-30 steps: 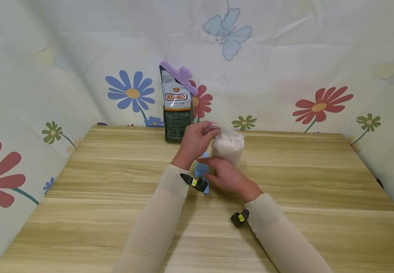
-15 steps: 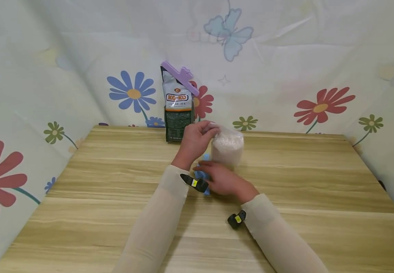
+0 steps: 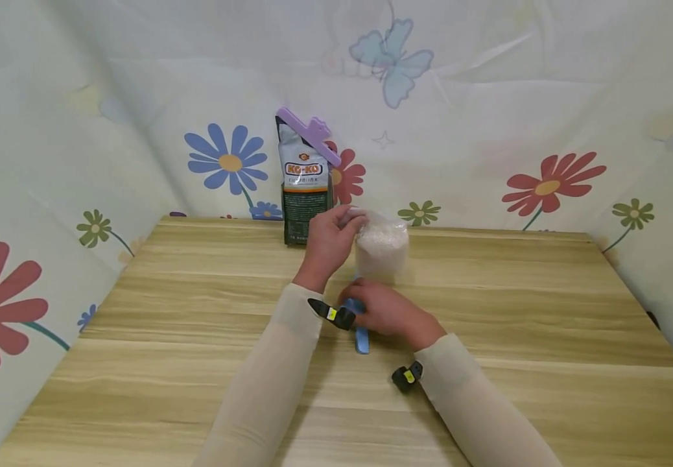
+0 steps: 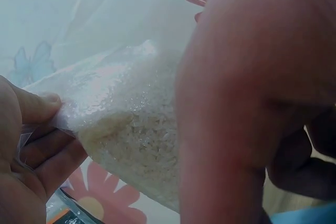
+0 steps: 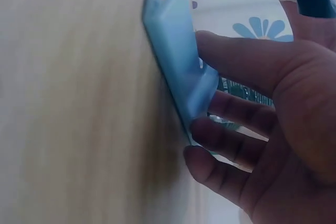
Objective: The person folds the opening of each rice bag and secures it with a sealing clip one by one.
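A clear plastic bag of white rice (image 3: 383,251) stands beyond my hands near the back of the table. My left hand (image 3: 327,248) pinches the gathered top of this bag; in the left wrist view, the thumb and fingers hold the loose plastic left of the rice (image 4: 142,140). Below the bag, my right hand (image 3: 386,309) grips a light blue bag clip (image 3: 362,341). The right wrist view shows the thumb on one side of the blue clip (image 5: 176,40) and curled fingers on the other. Part of the clip is hidden behind the hand in the head view.
A green and silver KO-KO bag (image 3: 306,211) stands upright at the back, left of the rice. A purple clip (image 3: 311,135) sits slanted across its top. Behind the wooden table (image 3: 155,337) hangs a flower-patterned sheet (image 3: 471,130).
My right hand has closed its fingers round the blue clip and shifted it a little towards me. The left hand has drawn the rice bag slightly to the left.
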The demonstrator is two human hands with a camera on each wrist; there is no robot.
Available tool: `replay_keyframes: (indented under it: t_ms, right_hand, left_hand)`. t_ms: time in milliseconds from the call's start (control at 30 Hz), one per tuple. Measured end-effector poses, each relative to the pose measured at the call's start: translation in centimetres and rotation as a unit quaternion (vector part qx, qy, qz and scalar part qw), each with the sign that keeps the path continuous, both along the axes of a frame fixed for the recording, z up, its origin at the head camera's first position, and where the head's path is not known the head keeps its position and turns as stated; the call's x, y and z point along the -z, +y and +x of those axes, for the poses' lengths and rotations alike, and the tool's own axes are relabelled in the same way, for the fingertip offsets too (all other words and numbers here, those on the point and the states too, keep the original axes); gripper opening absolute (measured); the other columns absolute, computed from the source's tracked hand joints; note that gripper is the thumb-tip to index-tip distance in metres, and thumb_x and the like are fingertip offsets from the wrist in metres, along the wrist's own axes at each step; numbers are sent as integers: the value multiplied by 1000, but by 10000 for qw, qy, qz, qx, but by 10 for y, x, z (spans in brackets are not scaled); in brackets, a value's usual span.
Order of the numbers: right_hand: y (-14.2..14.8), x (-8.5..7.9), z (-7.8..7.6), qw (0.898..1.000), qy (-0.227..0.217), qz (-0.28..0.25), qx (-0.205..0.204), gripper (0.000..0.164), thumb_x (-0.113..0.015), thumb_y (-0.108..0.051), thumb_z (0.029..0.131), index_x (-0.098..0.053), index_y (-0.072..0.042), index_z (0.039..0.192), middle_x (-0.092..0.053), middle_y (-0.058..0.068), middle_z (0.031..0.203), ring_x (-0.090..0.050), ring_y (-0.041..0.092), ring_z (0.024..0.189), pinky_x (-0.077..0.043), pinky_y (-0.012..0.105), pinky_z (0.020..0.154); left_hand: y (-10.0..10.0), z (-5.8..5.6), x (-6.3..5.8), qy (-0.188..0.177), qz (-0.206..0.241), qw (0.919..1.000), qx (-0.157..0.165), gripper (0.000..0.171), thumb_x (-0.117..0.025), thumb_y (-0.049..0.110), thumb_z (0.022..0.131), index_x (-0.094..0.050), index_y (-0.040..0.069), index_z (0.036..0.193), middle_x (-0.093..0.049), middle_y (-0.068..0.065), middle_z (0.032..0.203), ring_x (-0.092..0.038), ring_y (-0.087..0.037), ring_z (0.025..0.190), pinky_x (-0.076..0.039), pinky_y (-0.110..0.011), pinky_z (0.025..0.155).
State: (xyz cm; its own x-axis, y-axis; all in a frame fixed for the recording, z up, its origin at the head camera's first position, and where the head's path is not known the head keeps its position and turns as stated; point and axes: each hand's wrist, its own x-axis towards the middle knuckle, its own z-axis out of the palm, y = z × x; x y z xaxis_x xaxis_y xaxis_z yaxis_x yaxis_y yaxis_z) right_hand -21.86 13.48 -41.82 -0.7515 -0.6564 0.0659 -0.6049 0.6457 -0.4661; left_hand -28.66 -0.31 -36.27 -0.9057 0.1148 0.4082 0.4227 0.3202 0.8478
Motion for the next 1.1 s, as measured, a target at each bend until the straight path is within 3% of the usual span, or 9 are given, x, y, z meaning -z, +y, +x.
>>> replay_keyframes:
  t_ms: [200, 400, 600, 833, 967, 1100]
  right_hand:
    - [7, -6, 1, 9998, -20, 156, -78, 27, -69, -16, 81, -68, -14, 108, -65, 0, 106, -58, 17, 94, -47, 32, 86]
    - [17, -18, 2, 9985, -427, 313, -109, 25, -73, -8, 75, -70, -14, 99, -63, -2, 95, -55, 16, 85, -46, 29, 80]
    - [22, -21, 2, 9960, -825, 319, 130, 20, -83, -20, 72, -67, -15, 81, -62, -2, 83, -52, 11, 75, -45, 25, 72]
    - [21, -17, 1, 9953, -590, 608, 475, 33, -84, -21, 69, -52, -19, 64, -49, -8, 68, -47, 9, 64, -39, 25, 62]
    - [24, -19, 1, 9934, -580, 757, 638, 30, -80, -14, 69, -51, -19, 67, -48, -6, 72, -47, 11, 66, -38, 26, 62]
    - [31, -27, 1, 9910, -737, 691, 875, 26, -81, -15, 71, -59, -17, 85, -56, -2, 86, -51, 15, 77, -44, 30, 69]
  left_hand:
    - [-1, -5, 5, 135, -54, 9999, -75, 17, -70, 27, 90, -76, 16, 102, -76, -2, 95, -69, -9, 94, -56, -30, 82]
    - [-1, -7, 8, 106, -25, 9999, -85, 16, -70, 26, 90, -76, 16, 101, -76, -2, 94, -68, -7, 89, -56, -29, 79]
    - [-2, -7, 10, -40, 46, 9999, -153, 17, -71, 26, 89, -76, 15, 101, -76, -3, 94, -68, -7, 88, -56, -27, 78]
    - [-4, -10, 13, -216, 59, 9996, -195, 18, -71, 27, 89, -75, 14, 102, -76, -4, 94, -68, -8, 87, -56, -26, 76]
    - [-5, -11, 16, -281, 63, 9994, -180, 19, -71, 27, 89, -75, 14, 102, -76, -4, 95, -67, -8, 87, -56, -28, 77]
    - [-6, -12, 18, -379, 144, 9991, -147, 18, -70, 27, 90, -75, 15, 103, -76, -3, 97, -67, -8, 90, -56, -28, 79]
